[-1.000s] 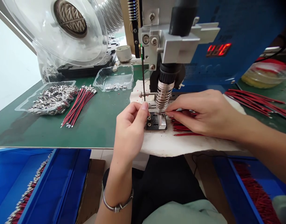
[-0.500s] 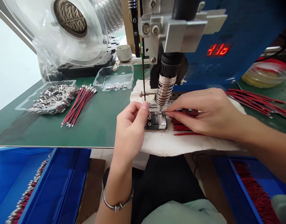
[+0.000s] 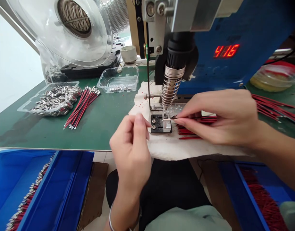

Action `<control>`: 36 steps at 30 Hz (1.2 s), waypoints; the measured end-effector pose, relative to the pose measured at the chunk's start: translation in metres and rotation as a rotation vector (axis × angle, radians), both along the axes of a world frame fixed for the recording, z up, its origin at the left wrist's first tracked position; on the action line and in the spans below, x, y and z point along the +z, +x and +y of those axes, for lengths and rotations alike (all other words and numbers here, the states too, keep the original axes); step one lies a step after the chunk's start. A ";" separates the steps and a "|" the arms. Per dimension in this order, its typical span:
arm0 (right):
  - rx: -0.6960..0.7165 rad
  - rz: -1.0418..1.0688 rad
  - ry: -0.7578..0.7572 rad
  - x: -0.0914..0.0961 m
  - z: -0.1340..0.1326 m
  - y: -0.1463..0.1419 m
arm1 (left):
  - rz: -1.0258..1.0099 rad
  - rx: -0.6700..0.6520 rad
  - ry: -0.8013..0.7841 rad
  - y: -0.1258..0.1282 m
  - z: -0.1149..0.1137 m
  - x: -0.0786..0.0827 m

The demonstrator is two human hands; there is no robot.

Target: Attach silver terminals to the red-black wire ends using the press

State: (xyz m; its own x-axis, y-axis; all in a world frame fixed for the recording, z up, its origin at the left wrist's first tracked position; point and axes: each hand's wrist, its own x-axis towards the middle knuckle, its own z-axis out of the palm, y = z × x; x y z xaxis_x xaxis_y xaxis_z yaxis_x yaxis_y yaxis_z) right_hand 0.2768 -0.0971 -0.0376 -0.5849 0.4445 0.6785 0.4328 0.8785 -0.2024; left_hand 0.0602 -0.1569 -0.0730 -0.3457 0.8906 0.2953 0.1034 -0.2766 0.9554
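Two bare hands work at a small black metal fixture (image 3: 161,123) on a frayed white cloth (image 3: 176,149), under a coiled steel soldering tip (image 3: 171,91). Right hand (image 3: 219,115) pinches thin red wires (image 3: 200,119) at the fixture, fingers pressed together. Left hand (image 3: 131,150) hovers just beside it, fingertips curled together; whether it holds anything cannot be told.

Left hand (image 3: 131,150) has drawn back from the small black metal fixture block (image 3: 159,123), now near the worktop's front edge, fingers loosely curled. Coiled silver soldering head (image 3: 171,88) has risen clear of the block. Right hand (image 3: 222,117) has lifted slightly, its grip on the thin red wire (image 3: 205,118) unchanged. Red display digits (image 3: 226,50) changed.
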 end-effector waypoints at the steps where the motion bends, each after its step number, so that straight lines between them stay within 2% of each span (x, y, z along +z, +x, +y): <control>1: 0.024 0.021 0.019 0.001 -0.002 -0.001 | 0.046 0.010 -0.004 0.003 -0.010 0.001; 4: 0.118 0.010 0.049 0.004 -0.006 0.000 | 0.170 -0.167 -0.034 0.015 -0.033 0.002; 6: 0.208 -0.025 0.029 0.005 -0.007 0.003 | 0.196 -0.292 -0.032 0.024 -0.040 0.001; 8: 0.270 -0.044 -0.005 0.004 -0.007 0.005 | 0.198 -0.318 -0.019 0.033 -0.040 0.000; 12: 0.289 -0.055 -0.028 0.000 -0.007 0.005 | 0.170 -0.264 -0.014 0.043 -0.035 -0.003; 16: 0.323 -0.037 0.023 0.000 -0.003 0.006 | 0.047 -0.288 -0.052 0.038 -0.038 -0.002; 19: 0.236 -0.121 0.032 0.003 0.004 0.014 | -0.078 -0.215 -0.070 0.026 -0.040 -0.001; 23: 0.065 -0.417 -0.117 0.003 0.018 0.029 | -0.087 -0.046 -0.013 0.001 -0.036 -0.001; 28: -0.063 -0.482 -0.213 0.001 0.027 0.034 | 0.194 0.088 -0.071 -0.030 -0.021 0.005; 31: -0.181 -0.557 -0.248 0.003 0.028 0.032 | 0.422 0.218 -0.064 -0.054 0.001 0.015; 33: -0.241 -0.605 -0.280 0.006 0.029 0.031 | 0.662 0.296 -0.075 -0.072 0.021 0.024; 36: -0.262 -0.634 -0.339 0.009 0.030 0.029 | 1.091 0.327 -0.251 -0.097 0.052 0.042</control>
